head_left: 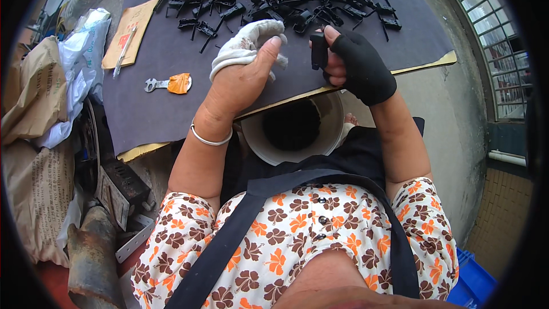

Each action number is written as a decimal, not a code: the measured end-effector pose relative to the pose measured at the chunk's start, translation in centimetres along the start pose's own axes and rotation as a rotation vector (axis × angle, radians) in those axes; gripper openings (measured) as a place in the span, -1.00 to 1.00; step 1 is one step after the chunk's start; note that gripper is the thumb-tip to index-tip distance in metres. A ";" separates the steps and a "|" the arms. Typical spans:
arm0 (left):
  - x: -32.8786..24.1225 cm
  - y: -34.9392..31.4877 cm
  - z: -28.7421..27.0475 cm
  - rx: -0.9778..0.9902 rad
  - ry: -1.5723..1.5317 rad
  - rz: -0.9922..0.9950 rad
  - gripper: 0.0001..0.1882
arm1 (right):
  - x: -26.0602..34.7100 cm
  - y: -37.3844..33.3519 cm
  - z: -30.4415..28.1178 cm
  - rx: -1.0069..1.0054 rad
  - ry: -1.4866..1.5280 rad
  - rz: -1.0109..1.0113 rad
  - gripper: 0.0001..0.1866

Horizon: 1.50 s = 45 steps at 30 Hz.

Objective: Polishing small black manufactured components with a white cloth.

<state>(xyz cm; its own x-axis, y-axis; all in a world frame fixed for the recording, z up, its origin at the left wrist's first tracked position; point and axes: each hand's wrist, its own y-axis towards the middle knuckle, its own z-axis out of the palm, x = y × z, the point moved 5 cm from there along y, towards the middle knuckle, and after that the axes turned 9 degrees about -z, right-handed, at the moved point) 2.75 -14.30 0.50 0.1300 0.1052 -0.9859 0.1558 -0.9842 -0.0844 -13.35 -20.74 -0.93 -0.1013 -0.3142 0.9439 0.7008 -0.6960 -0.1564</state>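
My right hand [361,67], in a black fingerless glove, grips a small black plastic part [319,51] between thumb and fingers above the table's near edge. Facing it is my left hand [247,56], in a white glove that leaves the thumb bare. Its fingers curve with a gap to the thumb, and nothing shows between them. Beyond both hands lies a heap of similar black plastic parts [274,0], many with thin arms sticking out. Below the table edge, between my knees, stands a pale bucket [257,140] with dark contents that I cannot make out.
On the dark table cover [189,54] lie an open-ended wrench [162,84] with orange wrapping and a brown envelope [123,51] with a pen [124,52] on it. Paper sacks [37,97] and metal scrap [97,252] crowd the left. A barred window [492,28] is at right.
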 end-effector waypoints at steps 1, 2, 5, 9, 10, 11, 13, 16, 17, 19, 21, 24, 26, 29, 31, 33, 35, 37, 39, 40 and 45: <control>-0.2 -0.1 0.0 -0.002 0.000 -0.001 -0.64 | -0.3 0.0 0.2 -0.003 0.082 0.003 -0.69; -0.2 -0.3 0.7 0.108 -0.086 -0.049 -0.60 | -0.5 0.1 0.4 -0.006 0.164 0.007 -0.69; -0.1 -0.6 2.5 0.267 -0.210 -0.082 -0.52 | -0.8 0.0 1.1 0.013 0.145 -0.041 -0.71; -0.5 -1.1 2.3 0.147 -0.056 -0.037 -0.58 | 1.5 0.5 0.6 -0.083 -0.674 -0.508 -0.75; -0.5 -1.2 2.2 0.147 -0.005 -0.052 -0.60 | 2.7 0.6 -0.5 -0.202 -0.939 -0.797 -0.76; -0.4 -1.2 2.4 0.181 0.091 0.039 -0.64 | 2.9 0.9 -2.6 -0.408 -1.102 -0.677 -0.76; -0.7 -1.6 2.5 0.276 0.342 0.140 -0.70 | 2.7 1.7 -4.2 -0.435 -1.342 -0.550 -0.75; -1.1 -2.0 2.8 0.337 0.551 0.176 -0.65 | 1.8 2.0 -4.3 -0.442 -1.564 -0.513 -0.73; -1.2 -1.8 2.4 0.311 0.521 0.147 -0.66 | 1.9 1.8 -3.8 -0.432 -1.553 -0.612 -0.73; -1.3 -1.5 1.5 0.199 0.372 0.064 -0.74 | 2.7 1.2 -3.3 -0.377 -1.388 -0.579 -0.73; -1.9 -0.9 0.0 -0.047 0.199 0.343 -0.78 | 3.2 0.3 -2.8 -0.327 -1.223 -0.542 -0.74; -3.1 -1.3 -1.2 -0.205 0.153 0.523 -0.75 | 3.9 -1.1 -0.2 -0.126 -1.295 -0.784 -0.71; -3.9 -1.7 0.1 -0.026 0.252 0.644 -0.72 | 3.0 -1.3 1.7 0.137 -1.206 -0.715 -0.67; -1.7 -1.2 1.8 0.278 0.145 0.321 -0.61 | 3.0 -1.3 1.5 0.093 -0.956 -0.602 -0.63; -1.1 -1.1 2.3 0.298 0.127 0.269 -0.61 | 2.6 -1.2 1.3 0.049 -0.861 -0.589 -0.62; -0.9 -0.8 1.9 0.124 -0.008 0.277 -0.65 | 2.6 -1.3 1.4 -0.086 -0.735 -0.642 -0.61; -0.4 -0.6 1.7 0.094 -0.057 0.194 -0.66 | 3.3 -2.1 2.8 0.019 -0.807 -0.737 -0.61; -0.2 -0.3 2.0 0.068 -0.074 0.166 -0.66 | 3.4 -2.7 4.5 0.100 -0.942 -0.950 -0.68; -0.4 -0.3 2.3 0.043 -0.079 0.282 -0.66 | 2.2 -2.4 4.1 0.037 -0.854 -0.916 -0.73; -0.3 -0.4 2.3 0.148 -0.138 0.145 -0.67 | 1.9 -2.2 3.6 -0.025 -0.764 -0.881 -0.78; -0.3 -1.0 2.9 0.240 -0.107 0.140 -0.63 | 1.8 -0.9 2.0 -0.208 -0.613 -0.646 -0.90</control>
<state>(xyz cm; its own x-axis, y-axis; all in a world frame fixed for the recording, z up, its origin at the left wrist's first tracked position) -0.23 -13.80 0.46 0.0277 -0.0375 -0.9989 -0.0939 -0.9950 0.0348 -12.73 -19.39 1.46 0.0050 0.5334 0.8459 0.4907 -0.7384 0.4627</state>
